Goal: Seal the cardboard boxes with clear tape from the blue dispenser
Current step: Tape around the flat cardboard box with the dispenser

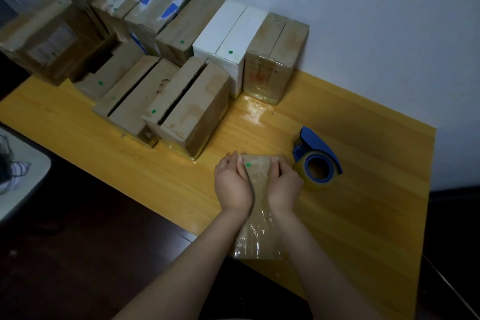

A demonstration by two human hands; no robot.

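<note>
A small cardboard box (257, 215) lies on the yellow table (363, 202) right in front of me, its top covered with shiny clear tape and a green dot near its far end. My left hand (233, 184) lies along the box's left side with the fingers pointing away. My right hand (283, 182) lies along its right side, fingers curled over the far corner. The blue tape dispenser (315, 154) with its clear roll rests on the table just right of my right hand, untouched.
Several cardboard boxes stand in rows at the back left, some with open top slits (181, 101). Two white boxes (228, 44) and a tape-wrapped brown box (275, 60) stand against the wall. Dark floor lies left of the table.
</note>
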